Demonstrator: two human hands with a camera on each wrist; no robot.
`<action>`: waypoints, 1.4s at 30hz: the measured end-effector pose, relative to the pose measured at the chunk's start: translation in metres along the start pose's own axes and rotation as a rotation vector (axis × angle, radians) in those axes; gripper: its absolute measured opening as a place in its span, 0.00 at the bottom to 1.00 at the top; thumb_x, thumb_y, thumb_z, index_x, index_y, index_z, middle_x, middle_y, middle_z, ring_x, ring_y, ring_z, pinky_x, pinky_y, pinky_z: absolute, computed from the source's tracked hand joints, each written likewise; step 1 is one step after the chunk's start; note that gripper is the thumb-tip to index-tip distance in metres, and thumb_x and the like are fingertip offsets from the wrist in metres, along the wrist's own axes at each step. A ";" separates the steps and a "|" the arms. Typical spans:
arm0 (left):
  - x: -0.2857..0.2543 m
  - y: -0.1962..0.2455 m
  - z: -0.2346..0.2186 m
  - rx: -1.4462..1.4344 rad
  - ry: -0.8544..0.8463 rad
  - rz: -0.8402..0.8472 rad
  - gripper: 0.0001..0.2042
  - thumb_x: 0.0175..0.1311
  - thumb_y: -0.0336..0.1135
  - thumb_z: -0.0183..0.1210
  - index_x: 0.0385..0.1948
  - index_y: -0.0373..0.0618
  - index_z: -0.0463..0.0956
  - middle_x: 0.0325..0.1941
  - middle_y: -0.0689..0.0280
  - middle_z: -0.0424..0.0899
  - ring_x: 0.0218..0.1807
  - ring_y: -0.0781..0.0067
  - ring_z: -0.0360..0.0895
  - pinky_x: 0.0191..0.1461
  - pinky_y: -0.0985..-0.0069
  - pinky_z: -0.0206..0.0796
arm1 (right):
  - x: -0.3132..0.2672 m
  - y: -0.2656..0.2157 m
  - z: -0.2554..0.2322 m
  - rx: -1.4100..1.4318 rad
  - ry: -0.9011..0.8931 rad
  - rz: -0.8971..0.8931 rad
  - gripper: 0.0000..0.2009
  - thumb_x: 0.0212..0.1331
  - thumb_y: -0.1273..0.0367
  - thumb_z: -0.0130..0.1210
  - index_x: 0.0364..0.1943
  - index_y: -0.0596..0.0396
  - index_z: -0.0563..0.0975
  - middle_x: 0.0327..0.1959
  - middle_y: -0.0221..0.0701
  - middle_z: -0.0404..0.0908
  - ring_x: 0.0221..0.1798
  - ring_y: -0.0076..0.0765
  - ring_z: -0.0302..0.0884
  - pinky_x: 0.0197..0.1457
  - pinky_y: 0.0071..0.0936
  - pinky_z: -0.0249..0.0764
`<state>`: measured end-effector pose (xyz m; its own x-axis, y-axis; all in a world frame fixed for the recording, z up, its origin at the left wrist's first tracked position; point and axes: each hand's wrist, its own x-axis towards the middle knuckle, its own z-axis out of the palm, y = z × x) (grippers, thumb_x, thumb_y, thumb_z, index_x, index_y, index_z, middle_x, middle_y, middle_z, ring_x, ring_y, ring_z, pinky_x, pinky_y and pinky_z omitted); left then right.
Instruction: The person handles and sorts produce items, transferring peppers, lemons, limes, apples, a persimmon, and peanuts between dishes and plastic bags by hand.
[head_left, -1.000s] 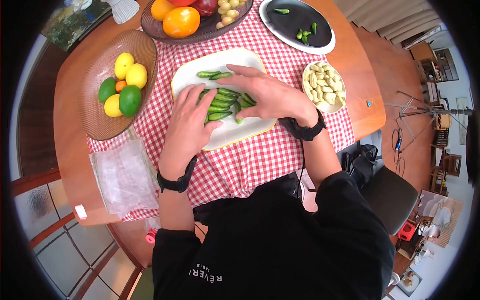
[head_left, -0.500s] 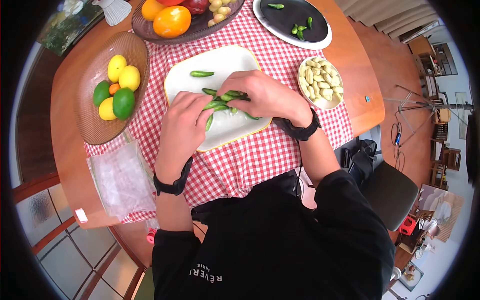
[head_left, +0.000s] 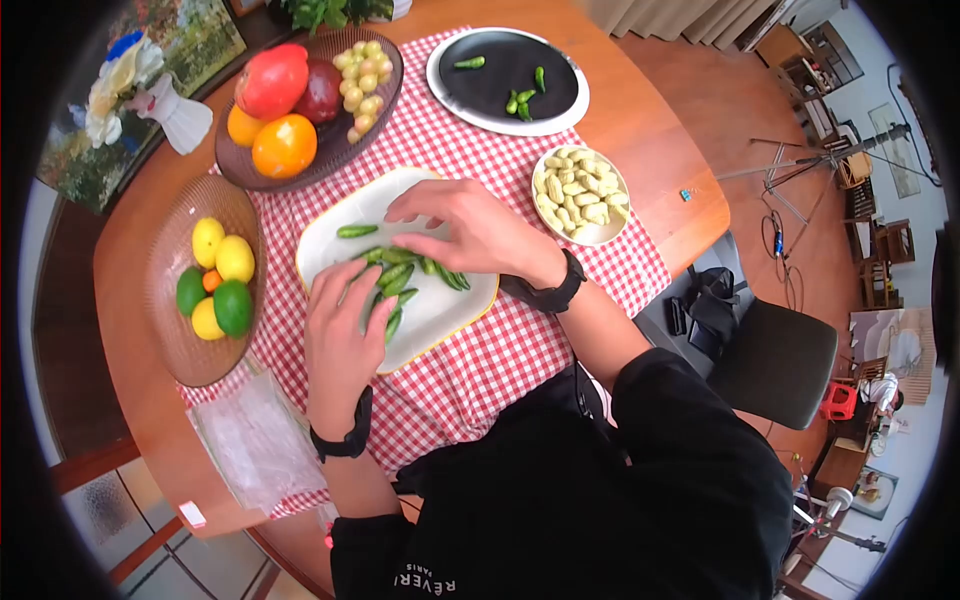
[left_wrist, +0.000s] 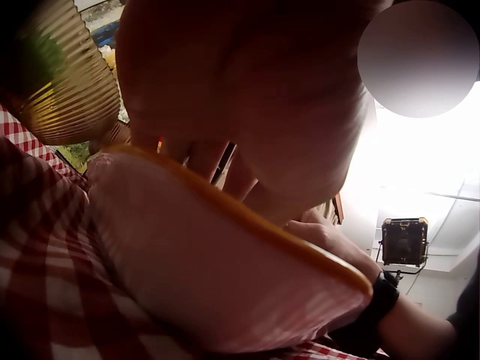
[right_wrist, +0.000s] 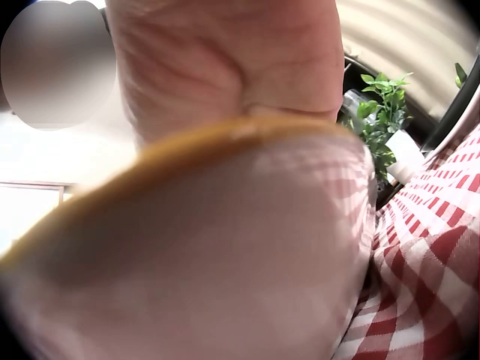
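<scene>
Flowers [head_left: 118, 85] in a white vase [head_left: 180, 118] sit at the far left, next to a painting [head_left: 195, 45]. Then we've got a brown wooden table [head_left: 640, 110], with a red-and-white gingham tablecloth [head_left: 450, 400] over its middle. On the left there's a ribbed oval bowl [head_left: 180, 350] of lemons and green fruits, with a clear plastic bag [head_left: 255, 440] just below and a dark fruit bowl [head_left: 340, 150] above. Our left hand [head_left: 345, 325] is open, fingers gently bent over the green chili peppers [head_left: 395, 275], which lie in a white, yellow-rimmed dish [head_left: 430, 325]. Our right hand [head_left: 480, 235] is open too, fingers spread over the pile; we can't tell if its fingertips touch any. Right of that: a black oval plate [head_left: 495, 85] with a few more chilies, and a white bowl [head_left: 580, 232] of peanuts in their shells. Past the table it's reddish-brown floor [head_left: 700, 100], beige curtains [head_left: 680, 15], a black chair [head_left: 775, 365] and a tripod [head_left: 770, 165].

Compared with half a second ago, our hands have moved apart a bit and the right fingers have opened out. The view has swung too, so the flowers are fully in now. One pepper still lies apart at the dish's upper left.
</scene>
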<state>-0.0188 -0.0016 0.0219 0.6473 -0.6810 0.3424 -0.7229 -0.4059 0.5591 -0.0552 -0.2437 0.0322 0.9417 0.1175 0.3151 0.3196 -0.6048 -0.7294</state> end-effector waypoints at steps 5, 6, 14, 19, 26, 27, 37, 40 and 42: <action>0.003 -0.001 -0.002 -0.047 0.139 0.004 0.15 0.60 0.25 0.69 0.49 0.34 0.84 0.54 0.53 0.84 0.57 0.49 0.79 0.63 0.58 0.72 | 0.004 0.005 -0.026 0.204 0.443 0.224 0.15 0.67 0.67 0.68 0.54 0.57 0.85 0.53 0.34 0.89 0.55 0.30 0.86 0.58 0.32 0.84; 0.003 -0.002 -0.001 -0.050 0.156 0.026 0.15 0.60 0.25 0.69 0.49 0.34 0.84 0.54 0.53 0.84 0.57 0.49 0.79 0.63 0.59 0.72 | 0.004 0.012 -0.036 0.200 0.490 0.232 0.16 0.66 0.67 0.69 0.56 0.58 0.85 0.53 0.35 0.89 0.55 0.30 0.86 0.58 0.32 0.83; 0.000 -0.002 -0.001 -0.080 0.212 0.045 0.15 0.58 0.23 0.70 0.48 0.34 0.85 0.54 0.55 0.86 0.58 0.52 0.81 0.64 0.61 0.72 | 0.022 0.094 -0.138 -0.191 0.513 0.469 0.29 0.62 0.55 0.69 0.62 0.60 0.81 0.57 0.48 0.87 0.59 0.44 0.85 0.63 0.39 0.80; -0.001 -0.003 0.001 -0.086 0.220 0.064 0.14 0.59 0.24 0.70 0.47 0.34 0.85 0.55 0.55 0.86 0.59 0.52 0.80 0.65 0.61 0.71 | 0.033 0.147 -0.151 -0.477 0.313 0.634 0.39 0.56 0.47 0.71 0.67 0.57 0.79 0.63 0.50 0.83 0.67 0.53 0.80 0.70 0.42 0.76; -0.001 -0.007 0.001 -0.130 0.198 0.066 0.14 0.60 0.25 0.70 0.47 0.35 0.85 0.55 0.54 0.84 0.59 0.50 0.78 0.64 0.58 0.71 | 0.067 0.158 -0.155 -0.689 -0.009 0.634 0.41 0.53 0.42 0.72 0.67 0.54 0.78 0.61 0.46 0.83 0.63 0.49 0.83 0.63 0.40 0.82; -0.001 -0.008 0.000 -0.130 0.195 0.066 0.14 0.60 0.25 0.70 0.47 0.35 0.85 0.55 0.54 0.84 0.59 0.50 0.78 0.64 0.58 0.71 | 0.068 0.155 -0.155 -0.687 -0.009 0.637 0.41 0.53 0.42 0.72 0.67 0.54 0.78 0.61 0.46 0.83 0.63 0.49 0.83 0.63 0.40 0.82; -0.002 -0.008 -0.001 -0.083 0.191 0.065 0.13 0.61 0.25 0.70 0.48 0.34 0.86 0.55 0.54 0.85 0.58 0.51 0.81 0.63 0.61 0.72 | 0.076 0.113 -0.143 -0.569 -0.303 0.732 0.24 0.54 0.68 0.64 0.59 0.52 0.82 0.55 0.38 0.87 0.42 0.43 0.89 0.40 0.33 0.88; -0.002 -0.007 0.000 -0.066 0.199 0.072 0.13 0.60 0.25 0.70 0.47 0.35 0.86 0.55 0.54 0.85 0.58 0.51 0.80 0.63 0.61 0.72 | 0.076 0.118 -0.135 -0.581 -0.264 0.717 0.22 0.53 0.73 0.58 0.56 0.51 0.82 0.48 0.39 0.87 0.43 0.44 0.90 0.43 0.36 0.87; -0.003 -0.005 0.001 -0.070 0.198 0.073 0.13 0.60 0.25 0.70 0.47 0.35 0.86 0.55 0.54 0.85 0.58 0.51 0.80 0.63 0.61 0.72 | 0.073 0.130 -0.133 -0.617 -0.285 0.682 0.22 0.53 0.74 0.56 0.56 0.50 0.83 0.48 0.40 0.87 0.44 0.45 0.89 0.43 0.37 0.86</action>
<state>-0.0172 0.0016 0.0169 0.6337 -0.5712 0.5216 -0.7554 -0.3118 0.5763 0.0412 -0.4183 0.0412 0.9207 -0.2744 -0.2774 -0.3405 -0.9122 -0.2278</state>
